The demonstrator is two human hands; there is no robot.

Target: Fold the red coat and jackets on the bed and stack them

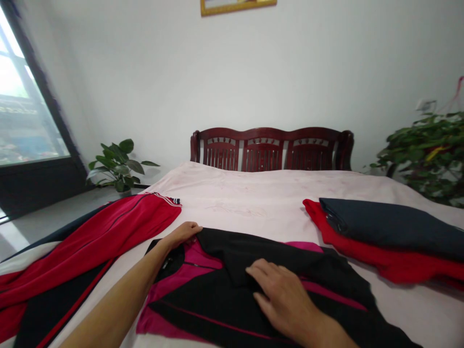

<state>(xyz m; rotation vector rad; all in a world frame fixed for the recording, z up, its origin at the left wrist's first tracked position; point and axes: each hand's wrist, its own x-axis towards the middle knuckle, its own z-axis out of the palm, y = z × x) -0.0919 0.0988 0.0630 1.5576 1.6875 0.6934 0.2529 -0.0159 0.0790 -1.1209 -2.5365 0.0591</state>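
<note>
Pink sheet (pixel 253 203) covers the bed by white walls; left hand (pixel 183 233) grip pinches black-pink jacket (pixel 224 290); right hand (pixel 282 295) spread flat.

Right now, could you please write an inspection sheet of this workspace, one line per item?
Surface: bed with pale pink sheet, mostly smooth.
Job's things: black and pink jacket lying flat at the near edge, part of it folded over.
Clutter: red and black jacket spread at left; folded dark garment on a folded red garment at right.
Grips: left hand at the jacket's collar; right hand pressed flat on its middle.
Cables: nothing seen.
Surroundings: wooden bench at the wall, potted plant at left, leafy plant at right, window.
</note>
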